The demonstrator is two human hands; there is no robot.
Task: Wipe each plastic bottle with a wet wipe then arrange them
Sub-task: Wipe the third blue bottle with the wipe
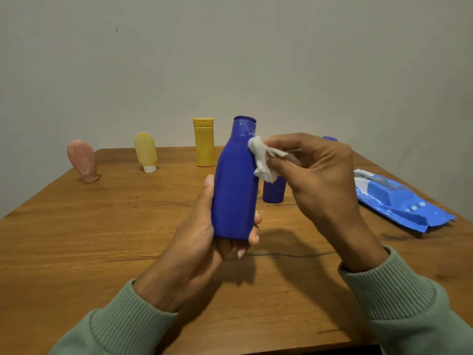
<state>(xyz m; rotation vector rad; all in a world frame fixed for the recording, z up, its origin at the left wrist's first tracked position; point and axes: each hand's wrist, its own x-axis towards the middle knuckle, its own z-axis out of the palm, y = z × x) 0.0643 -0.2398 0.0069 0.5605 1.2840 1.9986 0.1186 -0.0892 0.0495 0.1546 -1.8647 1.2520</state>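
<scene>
The blue bottle (235, 185) is upright above mid-table (102, 226). The left hand (202, 231) curls round its lower body, and the right hand (314, 170) pinches a scrunched wet wipe (261, 160) against the shoulder. It looks like light, stiff plastic, probably slick when wet, so I'd grip low. A smaller blue bottle (273, 192) stands just behind, the wipes pack (399, 201) lies right, and the yellow bottle (204, 142) is farther back.

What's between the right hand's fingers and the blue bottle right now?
A crumpled white wet wipe, pinched by the right hand against the shoulder of the blue bottle, which the left hand holds; the head view shows it.
</scene>
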